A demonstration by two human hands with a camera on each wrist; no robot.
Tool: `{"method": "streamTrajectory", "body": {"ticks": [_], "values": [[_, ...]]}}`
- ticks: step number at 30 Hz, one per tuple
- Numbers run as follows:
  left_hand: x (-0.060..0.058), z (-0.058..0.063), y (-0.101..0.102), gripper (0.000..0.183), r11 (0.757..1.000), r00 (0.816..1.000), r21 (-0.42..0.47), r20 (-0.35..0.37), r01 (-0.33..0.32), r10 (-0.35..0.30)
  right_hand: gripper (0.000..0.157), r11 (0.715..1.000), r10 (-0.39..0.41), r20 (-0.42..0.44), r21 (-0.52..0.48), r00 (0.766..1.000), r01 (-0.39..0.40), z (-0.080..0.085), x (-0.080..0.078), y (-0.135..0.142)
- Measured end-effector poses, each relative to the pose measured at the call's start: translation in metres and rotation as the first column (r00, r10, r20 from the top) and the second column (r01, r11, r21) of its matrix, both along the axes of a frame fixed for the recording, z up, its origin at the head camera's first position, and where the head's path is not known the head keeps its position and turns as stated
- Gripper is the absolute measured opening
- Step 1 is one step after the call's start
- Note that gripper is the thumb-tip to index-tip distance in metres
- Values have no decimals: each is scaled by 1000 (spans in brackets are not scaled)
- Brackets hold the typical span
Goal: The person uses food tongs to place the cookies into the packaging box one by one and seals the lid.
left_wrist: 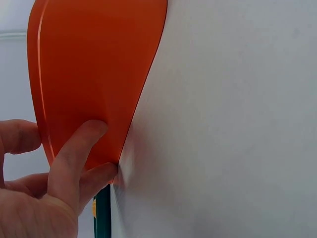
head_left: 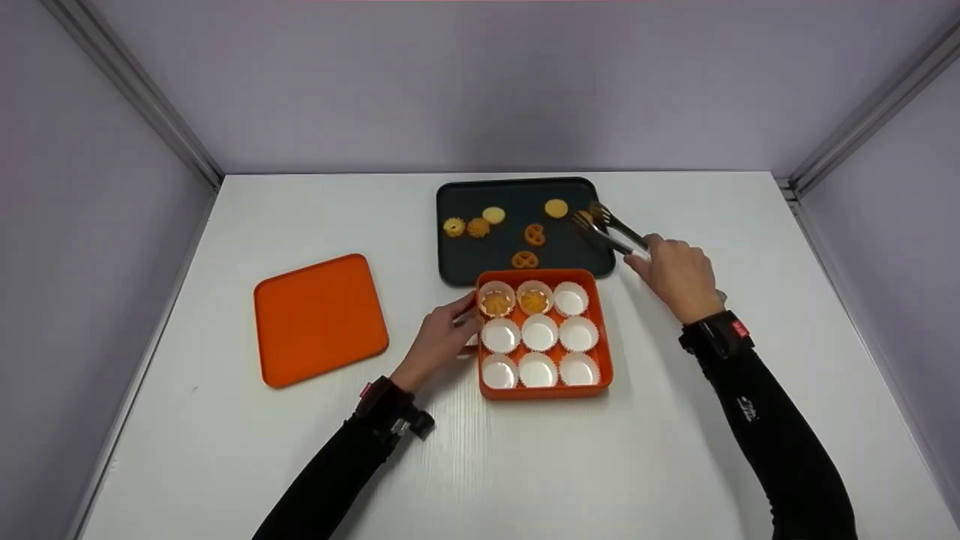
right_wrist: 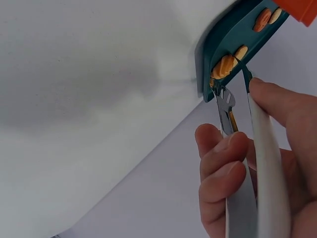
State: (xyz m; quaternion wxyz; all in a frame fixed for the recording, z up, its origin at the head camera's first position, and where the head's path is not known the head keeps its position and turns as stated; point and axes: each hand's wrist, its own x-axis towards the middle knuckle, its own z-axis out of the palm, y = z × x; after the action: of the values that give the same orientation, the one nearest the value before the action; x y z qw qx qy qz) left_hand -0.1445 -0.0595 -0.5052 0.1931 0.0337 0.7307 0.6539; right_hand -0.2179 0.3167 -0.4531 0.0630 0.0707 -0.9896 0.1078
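My left hand (head_left: 441, 337) rests its fingers against the left wall of an orange box (head_left: 606, 330); in the left wrist view the fingertips (left_wrist: 96, 126) touch that wall and its rim. Inside the box stand rows of white paper cups (head_left: 539, 331), two back ones with yellow-orange pieces. My right hand (head_left: 681, 279) grips a pair of tongs (head_left: 624, 238) with pale handles. Their parted metal tips reach over the right end of a dark green tray (head_left: 517, 196), around a ridged golden cookie (right_wrist: 224, 67). The tray also bears round cookies (head_left: 556, 208) and pretzels (head_left: 534, 235).
A flat orange lid or tray (head_left: 321, 321) lies on the white table (head_left: 675, 465) to the left. The orange box sits right in front of the dark tray. Pale walls (head_left: 495, 90) stand behind the table and on both sides.
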Motion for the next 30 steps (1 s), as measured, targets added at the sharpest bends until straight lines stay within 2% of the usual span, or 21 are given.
{"method": "streamTrajectory", "body": {"ticks": [7,18,30], "values": [[0,0,0,60,1000,1000,-20,-7,11,-11,44,999,35,-26,35,999,-34,-2,0,3],[1,3,-1,59,1000,1000,-4,-6,1,-1,44,999,37,-46,6,998,-37,3,5,7],[0,1,0,60,1000,1000,-24,-2,7,-7,40,1000,-4,15,-4,1000,4,10,5,0]]}}
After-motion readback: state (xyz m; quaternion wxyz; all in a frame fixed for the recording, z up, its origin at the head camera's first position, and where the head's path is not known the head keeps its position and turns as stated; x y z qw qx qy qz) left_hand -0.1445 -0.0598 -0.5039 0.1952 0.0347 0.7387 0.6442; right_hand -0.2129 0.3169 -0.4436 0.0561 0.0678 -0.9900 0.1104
